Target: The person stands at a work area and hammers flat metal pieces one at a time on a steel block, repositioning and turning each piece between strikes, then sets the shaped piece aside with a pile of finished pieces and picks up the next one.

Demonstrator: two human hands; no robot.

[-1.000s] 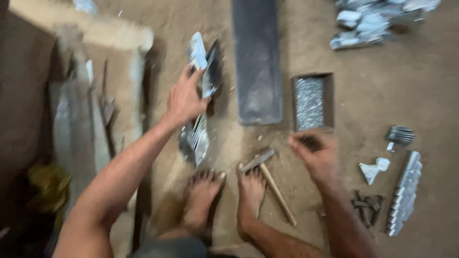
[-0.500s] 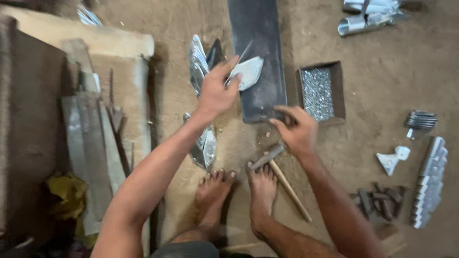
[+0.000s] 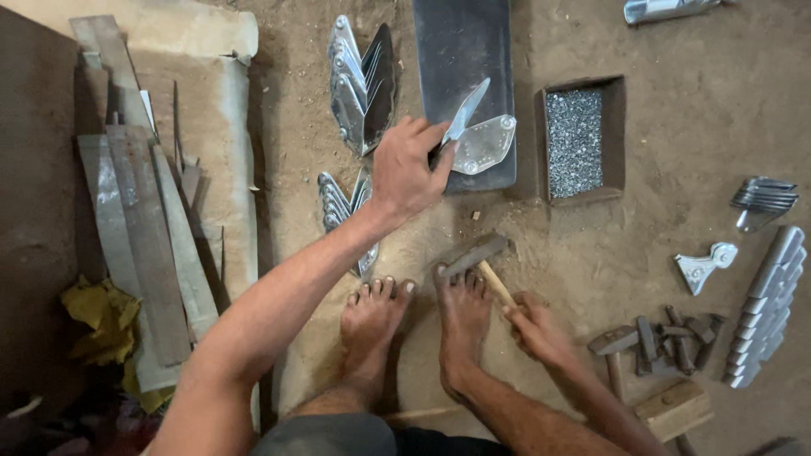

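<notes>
I sit on a dirt floor (image 3: 676, 127), my bare feet at six o'clock. My left hand (image 3: 407, 169) reaches toward twelve o'clock, its grip clamped on a shiny, leaf-shaped pair of riveted metal blades (image 3: 477, 139), one blade swung upward. The blades rest over the near end of a dark, flat steel slab (image 3: 460, 51). My right hand (image 3: 534, 329), at five o'clock, has its grip closed around the wooden handle of a steel-headed hammer (image 3: 473, 253), whose head lies on the floor just beyond my toes. At one o'clock, just beside the slab, sits a square rusty tray of small silver rivets (image 3: 577, 135). At eleven o'clock stands a stack of finished shiny blades (image 3: 361, 84). Near four o'clock lie dark iron punches (image 3: 667, 333).
</notes>
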